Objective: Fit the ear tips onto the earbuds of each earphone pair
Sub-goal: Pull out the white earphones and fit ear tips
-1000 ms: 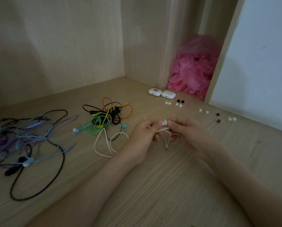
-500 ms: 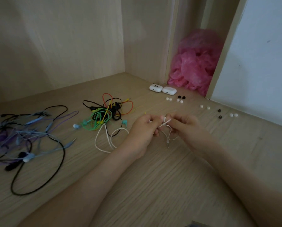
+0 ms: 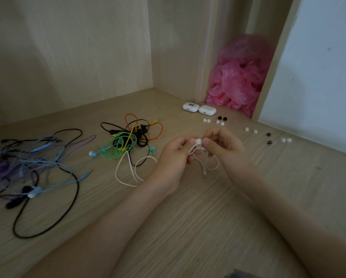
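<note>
Fingertips (image 3: 206, 141) of the right hand (image 3: 227, 150) pinch against a small white earbud (image 3: 198, 141), which the left hand (image 3: 173, 157) grips from the other side between thumb and curled fingers, just above the wooden surface (image 3: 188, 227). Whether an ear tip sits under the right fingertips is too small to tell (any white piece would blur into the bud). The white cable (image 3: 128, 174) trails in loops to the left, and its jack plug (image 3: 205, 175) dangles below the hands. The likely risk is a slip: pushed on crooked, a soft tip could fold or pop free and roll off among the loose ear tips (image 3: 207, 120) near the wall. A snag on the dangling cable could also twist the bud out of the left hand's pinch.
</note>
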The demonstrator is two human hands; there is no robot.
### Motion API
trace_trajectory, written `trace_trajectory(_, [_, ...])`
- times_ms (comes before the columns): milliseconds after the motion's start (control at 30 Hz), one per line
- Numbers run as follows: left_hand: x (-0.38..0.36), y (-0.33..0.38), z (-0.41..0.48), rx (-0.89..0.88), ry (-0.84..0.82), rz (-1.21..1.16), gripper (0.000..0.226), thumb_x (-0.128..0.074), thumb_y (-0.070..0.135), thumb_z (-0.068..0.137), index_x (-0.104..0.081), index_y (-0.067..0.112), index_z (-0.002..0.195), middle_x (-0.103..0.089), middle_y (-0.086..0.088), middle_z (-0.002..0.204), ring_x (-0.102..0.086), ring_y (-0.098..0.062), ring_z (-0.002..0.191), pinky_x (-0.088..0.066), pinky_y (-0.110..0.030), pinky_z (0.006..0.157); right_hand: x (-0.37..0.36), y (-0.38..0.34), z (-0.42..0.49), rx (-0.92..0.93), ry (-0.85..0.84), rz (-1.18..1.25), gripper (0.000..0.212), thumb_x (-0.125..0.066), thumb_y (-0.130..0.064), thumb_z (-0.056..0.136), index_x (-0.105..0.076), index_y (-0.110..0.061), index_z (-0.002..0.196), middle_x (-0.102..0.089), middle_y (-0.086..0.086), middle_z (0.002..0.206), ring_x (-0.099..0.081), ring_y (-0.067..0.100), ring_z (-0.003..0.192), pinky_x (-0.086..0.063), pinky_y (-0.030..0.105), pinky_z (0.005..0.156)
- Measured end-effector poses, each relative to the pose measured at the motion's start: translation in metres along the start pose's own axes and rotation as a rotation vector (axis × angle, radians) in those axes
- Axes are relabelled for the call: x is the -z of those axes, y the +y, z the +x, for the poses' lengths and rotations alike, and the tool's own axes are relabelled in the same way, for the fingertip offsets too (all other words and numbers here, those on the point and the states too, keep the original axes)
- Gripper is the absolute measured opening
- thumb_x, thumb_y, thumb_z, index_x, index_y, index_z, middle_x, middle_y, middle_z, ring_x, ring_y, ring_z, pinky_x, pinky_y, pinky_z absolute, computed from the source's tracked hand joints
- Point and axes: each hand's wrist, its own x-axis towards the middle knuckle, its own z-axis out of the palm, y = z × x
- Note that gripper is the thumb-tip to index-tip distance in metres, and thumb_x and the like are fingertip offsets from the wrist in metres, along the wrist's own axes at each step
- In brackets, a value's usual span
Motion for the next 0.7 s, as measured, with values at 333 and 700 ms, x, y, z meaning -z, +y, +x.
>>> trace_trajectory(333, [0.002,0.004,0.0,0.047,-0.077,-0.239,0.028,-0.043,-0.001,0.095,-0.066,0.013,0.092,-0.056,0.001,0.064,-0.039,-0.004,0.05,-0.035,-0.014,0.048,0.031,0.033,0.014,-0.152,-0.096,-1.119,0.039,-0.036,-0.019,0.098,-0.048,-0.025,0.134,-0.044,0.0,0.141,-0.035,0.027,0.127,-0.025,0.039,0.106])
trace_trajectory(700, [0.001,-0.001,0.001,0.094,-0.061,-0.114,0.014,-0.054,0.007,0.09,-0.065,0.013,0.083,-0.047,0.007,0.058,-0.033,-0.003,0.044,-0.027,-0.017,0.045,0.026,0.028,0.014,0.001,0.102,-0.888,0.011,-0.052,-0.006,0.09,-0.061,-0.007,0.098,-0.05,0.001,0.094,-0.052,0.021,0.09,-0.036,0.026,0.075])
